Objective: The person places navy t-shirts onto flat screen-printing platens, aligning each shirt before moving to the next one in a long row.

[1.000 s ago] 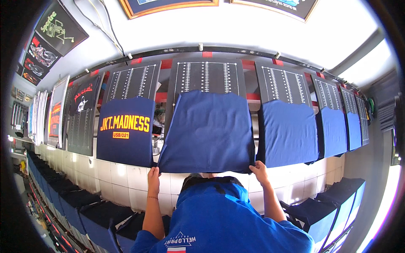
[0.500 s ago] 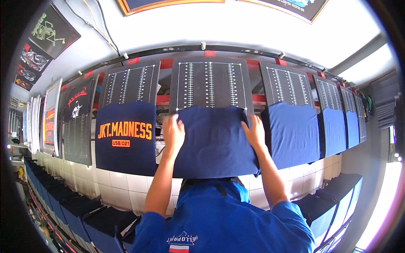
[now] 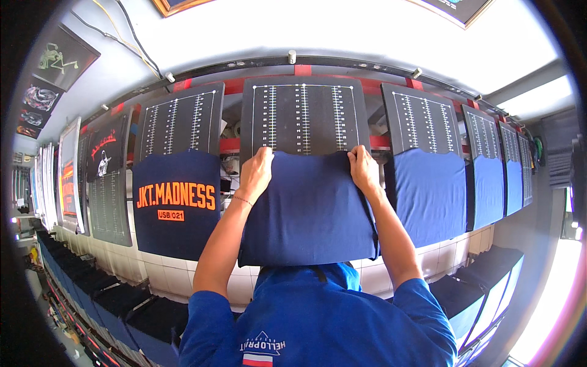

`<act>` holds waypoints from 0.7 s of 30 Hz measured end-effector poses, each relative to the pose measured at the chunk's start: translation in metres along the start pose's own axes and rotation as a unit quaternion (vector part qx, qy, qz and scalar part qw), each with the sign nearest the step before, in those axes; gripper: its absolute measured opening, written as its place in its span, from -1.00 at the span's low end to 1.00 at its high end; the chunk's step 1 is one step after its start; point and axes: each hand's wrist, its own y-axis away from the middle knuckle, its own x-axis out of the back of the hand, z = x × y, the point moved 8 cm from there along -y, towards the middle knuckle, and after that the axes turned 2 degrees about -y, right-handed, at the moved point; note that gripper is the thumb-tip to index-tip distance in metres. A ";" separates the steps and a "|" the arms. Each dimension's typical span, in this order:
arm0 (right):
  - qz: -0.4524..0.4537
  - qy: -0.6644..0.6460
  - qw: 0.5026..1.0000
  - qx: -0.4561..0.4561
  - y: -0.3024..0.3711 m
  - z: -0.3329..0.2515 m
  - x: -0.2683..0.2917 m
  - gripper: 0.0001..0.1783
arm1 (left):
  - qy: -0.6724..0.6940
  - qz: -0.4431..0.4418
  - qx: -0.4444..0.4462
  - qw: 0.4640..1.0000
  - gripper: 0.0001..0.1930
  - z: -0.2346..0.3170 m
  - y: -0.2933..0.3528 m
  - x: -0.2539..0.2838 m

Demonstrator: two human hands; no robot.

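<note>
A plain navy fabric panel (image 3: 309, 208) is draped over the lower part of the black board (image 3: 287, 98) right in front of me. My left hand (image 3: 257, 175) is closed on the panel's upper left corner. At the upper right corner, my right hand (image 3: 364, 172) pinches the cloth with its fingers curled. Between the hands the cloth's upper edge dips slightly, with the board's white ruler marks showing above it. The fabric's surface looks mostly smooth.
To the left, another board carries a navy panel with an orange print (image 3: 176, 202). More boards with plain navy panels (image 3: 428, 196) stand to the right. A dark rail (image 3: 238, 63) runs behind them. Navy-covered boards (image 3: 156, 318) line the lower left, others the lower right (image 3: 483, 293).
Both hands have moved up to the panel's top corners, and their fingers have closed on the cloth. The panel looks more taut, and the view has shifted slightly.
</note>
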 end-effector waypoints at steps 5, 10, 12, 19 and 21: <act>0.023 0.025 0.999 0.010 -0.009 0.000 -0.002 -0.81 | -0.039 -0.036 -0.021 0.998 -0.89 -0.006 -0.023 -0.006; 0.008 0.063 0.998 0.009 -0.014 -0.002 -0.010 -0.82 | -0.074 -0.031 -0.053 0.995 -0.91 -0.011 -0.023 -0.015; 0.012 0.078 0.997 0.010 -0.014 -0.004 -0.010 -0.81 | -0.105 -0.058 -0.025 0.993 -0.88 -0.013 -0.023 -0.018; -0.114 0.125 0.967 0.191 0.056 -0.083 -0.010 -0.36 | -0.067 -0.121 -0.196 0.971 -0.46 0.082 0.028 0.004; -0.144 0.238 0.953 0.119 0.058 -0.044 -0.002 -0.23 | -0.101 -0.089 -0.070 0.988 -0.41 0.023 0.039 0.019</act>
